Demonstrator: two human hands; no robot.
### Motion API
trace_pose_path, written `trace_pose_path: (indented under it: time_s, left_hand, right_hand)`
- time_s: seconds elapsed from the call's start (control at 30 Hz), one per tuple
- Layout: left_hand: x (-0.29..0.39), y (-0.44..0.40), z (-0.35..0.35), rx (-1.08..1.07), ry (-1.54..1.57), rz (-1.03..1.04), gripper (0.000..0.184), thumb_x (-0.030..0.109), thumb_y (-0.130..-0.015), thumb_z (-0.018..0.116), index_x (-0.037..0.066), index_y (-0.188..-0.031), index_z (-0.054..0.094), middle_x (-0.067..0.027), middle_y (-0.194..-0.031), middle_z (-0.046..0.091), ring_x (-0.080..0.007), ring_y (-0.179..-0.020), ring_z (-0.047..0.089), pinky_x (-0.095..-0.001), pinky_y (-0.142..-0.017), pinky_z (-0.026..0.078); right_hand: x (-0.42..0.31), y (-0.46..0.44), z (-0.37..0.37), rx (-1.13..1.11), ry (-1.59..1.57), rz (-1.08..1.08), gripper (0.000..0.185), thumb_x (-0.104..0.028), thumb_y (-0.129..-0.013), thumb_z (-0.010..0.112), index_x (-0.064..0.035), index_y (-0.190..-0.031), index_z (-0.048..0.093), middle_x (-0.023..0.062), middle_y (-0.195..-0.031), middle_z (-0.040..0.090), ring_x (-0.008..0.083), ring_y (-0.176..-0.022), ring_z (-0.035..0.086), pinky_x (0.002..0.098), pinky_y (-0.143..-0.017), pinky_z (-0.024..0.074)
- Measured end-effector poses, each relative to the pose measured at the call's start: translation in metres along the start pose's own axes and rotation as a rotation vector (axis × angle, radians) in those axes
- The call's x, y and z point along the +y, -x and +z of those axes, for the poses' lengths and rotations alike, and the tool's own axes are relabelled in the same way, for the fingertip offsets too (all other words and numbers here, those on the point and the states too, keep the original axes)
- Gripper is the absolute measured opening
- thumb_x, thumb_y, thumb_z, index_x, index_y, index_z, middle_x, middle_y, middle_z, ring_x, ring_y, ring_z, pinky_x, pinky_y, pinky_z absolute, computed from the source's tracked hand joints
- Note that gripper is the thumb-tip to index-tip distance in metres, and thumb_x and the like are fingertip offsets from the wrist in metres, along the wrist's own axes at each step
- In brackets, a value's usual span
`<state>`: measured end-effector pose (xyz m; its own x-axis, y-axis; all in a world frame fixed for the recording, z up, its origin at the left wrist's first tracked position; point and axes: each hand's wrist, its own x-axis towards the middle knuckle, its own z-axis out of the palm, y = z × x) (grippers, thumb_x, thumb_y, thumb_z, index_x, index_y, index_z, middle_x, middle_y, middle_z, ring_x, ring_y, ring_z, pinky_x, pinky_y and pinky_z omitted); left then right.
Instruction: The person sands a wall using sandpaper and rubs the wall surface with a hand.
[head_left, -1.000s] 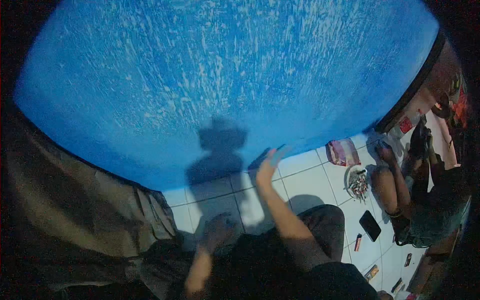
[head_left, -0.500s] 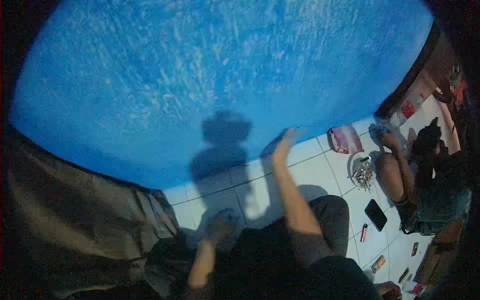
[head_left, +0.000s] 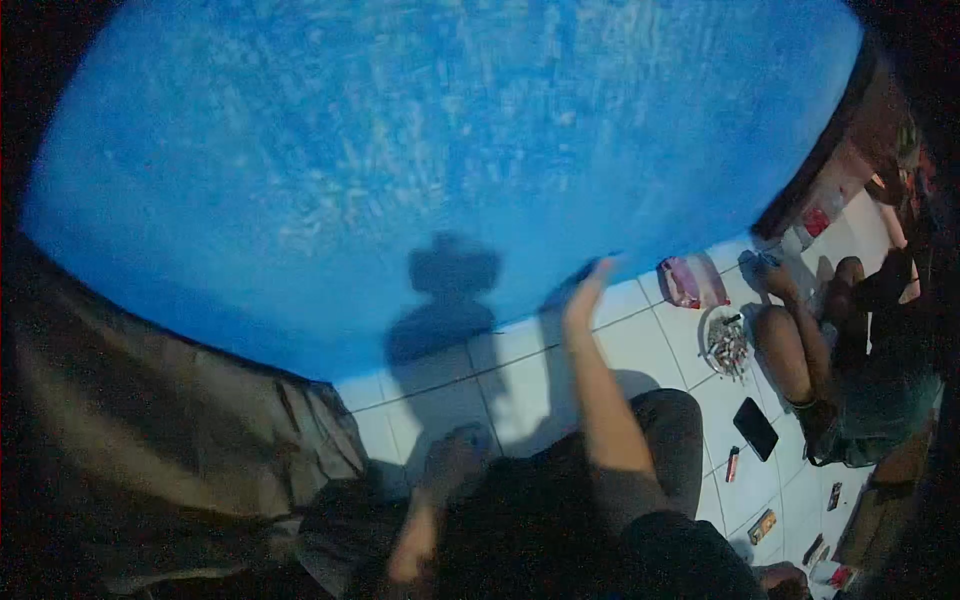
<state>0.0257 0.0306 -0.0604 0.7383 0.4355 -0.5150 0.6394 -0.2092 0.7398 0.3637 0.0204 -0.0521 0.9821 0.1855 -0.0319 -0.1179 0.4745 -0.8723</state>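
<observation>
My right hand [head_left: 588, 292] is raised in front of the lower edge of a large lit blue surface [head_left: 560, 150]. Its fingers stretch upward, seen nearly edge-on, with nothing visible in them. Low over my lap, my left hand [head_left: 455, 465] lies in shadow. Its fingers look curled around something dim that I cannot make out. A dark shadow [head_left: 450, 265] of a head and shoulders falls across the blue surface and the white tiles between my hands.
White floor tiles [head_left: 650, 350] hold a pink packet [head_left: 690, 281], a dish of cigarette butts [head_left: 727, 343], a black phone [head_left: 756, 429], a red lighter [head_left: 733, 464] and a small box [head_left: 762, 527]. Another person's legs [head_left: 785, 350] are at right. A dark sheet [head_left: 180, 410] hangs at left.
My right hand has shifted slightly to the right, still raised. My left hand appears a little farther right and lower. The view has moved slightly; objects on the floor stay in place.
</observation>
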Motion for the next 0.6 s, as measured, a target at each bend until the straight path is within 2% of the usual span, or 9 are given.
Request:
trace_pose_path:
  time_s: [0.03, 0.07, 0.13, 0.2, 0.27, 0.33, 0.4, 0.47, 0.6]
  left_hand:
    - [0.003, 0.002, 0.001, 0.044, -0.140, -0.004, 0.048, 0.034, -0.087, 0.064, 0.003, -0.123, 0.057, -0.0205, -0.113, 0.064, -0.0346, -0.105, 0.063, -0.0470, -0.091, 0.050]
    - [0.007, 0.002, 0.001, 0.058, -0.225, -0.011, 0.048, 0.034, -0.087, 0.063, 0.003, -0.123, 0.058, -0.0207, -0.114, 0.064, -0.0349, -0.105, 0.063, -0.0473, -0.091, 0.050]
    - [0.014, 0.000, -0.001, 0.062, -0.288, -0.013, 0.048, 0.035, -0.088, 0.062, 0.003, -0.122, 0.058, -0.0210, -0.115, 0.063, -0.0354, -0.106, 0.062, -0.0479, -0.091, 0.050]
    - [0.021, -0.006, -0.003, 0.050, -0.316, -0.010, 0.048, 0.037, -0.089, 0.060, 0.003, -0.122, 0.058, -0.0213, -0.116, 0.063, -0.0360, -0.107, 0.062, -0.0485, -0.091, 0.049]
    - [0.024, -0.010, -0.003, 0.042, -0.337, 0.002, 0.048, 0.038, -0.090, 0.059, 0.002, -0.122, 0.058, -0.0216, -0.117, 0.062, -0.0365, -0.107, 0.061, -0.0491, -0.091, 0.049]
    - [0.024, -0.012, -0.002, 0.047, -0.357, 0.011, 0.048, 0.039, -0.091, 0.058, 0.002, -0.121, 0.058, -0.0219, -0.118, 0.062, -0.0370, -0.108, 0.061, -0.0498, -0.091, 0.049]
    - [0.020, -0.009, 0.002, 0.070, -0.370, 0.015, 0.048, 0.040, -0.091, 0.056, 0.002, -0.121, 0.058, -0.0222, -0.119, 0.061, -0.0376, -0.108, 0.061, -0.0504, -0.091, 0.049]
    - [0.017, -0.005, 0.006, 0.099, -0.348, 0.011, 0.048, 0.041, -0.092, 0.055, 0.002, -0.120, 0.058, -0.0225, -0.120, 0.060, -0.0381, -0.109, 0.060, -0.0510, -0.091, 0.048]
    - [0.027, -0.004, 0.001, 0.090, -0.385, -0.010, 0.049, 0.044, -0.094, 0.052, 0.002, -0.120, 0.059, -0.0231, -0.122, 0.059, -0.0392, -0.110, 0.059, -0.0522, -0.091, 0.048]
  right_hand:
    - [-0.028, -0.006, 0.001, -0.093, -0.269, 0.020, 0.083, -0.063, -0.099, 0.029, -0.0024, -0.153, 0.015, 0.0165, -0.157, 0.023, 0.0309, -0.140, 0.028, 0.0404, -0.116, 0.0213]
    - [0.001, -0.043, -0.031, -0.127, -0.401, 0.115, 0.081, -0.062, -0.099, 0.029, -0.0006, -0.151, 0.022, 0.0156, -0.154, 0.028, 0.0315, -0.136, 0.033, 0.0400, -0.115, 0.0242]
    - [-0.006, -0.038, -0.035, -0.080, -0.288, 0.128, 0.083, -0.063, -0.098, 0.032, -0.0010, -0.151, 0.021, 0.0140, -0.155, 0.027, 0.0313, -0.136, 0.032, 0.0405, -0.114, 0.0251]
    - [0.025, -0.038, -0.033, -0.072, -0.215, 0.129, 0.086, -0.065, -0.097, 0.034, -0.0018, -0.152, 0.018, 0.0125, -0.155, 0.026, 0.0311, -0.137, 0.032, 0.0404, -0.115, 0.0243]
    - [0.063, -0.018, -0.021, 0.131, 0.209, -0.194, 0.090, -0.069, -0.094, 0.036, -0.0015, -0.152, 0.019, 0.0123, -0.155, 0.028, 0.0310, -0.136, 0.033, 0.0413, -0.115, 0.0233]
    - [0.064, -0.016, -0.029, 0.053, 0.105, -0.055, 0.091, -0.069, -0.094, 0.037, -0.0019, -0.152, 0.018, 0.0121, -0.156, 0.027, 0.0308, -0.138, 0.031, 0.0418, -0.116, 0.0210]
    - [0.063, -0.015, -0.029, -0.060, -0.168, 0.061, 0.086, -0.063, -0.097, 0.036, -0.0020, -0.153, 0.014, 0.0127, -0.157, 0.023, 0.0308, -0.139, 0.029, 0.0426, -0.116, 0.0206]
    - [0.024, -0.032, -0.034, -0.235, -0.574, 0.142, 0.076, -0.051, -0.103, 0.034, -0.0018, -0.154, 0.007, 0.0141, -0.158, 0.016, 0.0310, -0.140, 0.026, 0.0437, -0.116, 0.0219]
    - [0.041, -0.057, -0.056, -0.019, -0.108, 0.014, 0.075, -0.050, -0.102, 0.036, -0.0032, -0.153, 0.007, 0.0144, -0.158, 0.016, 0.0323, -0.140, 0.025, 0.0445, -0.115, 0.0235]
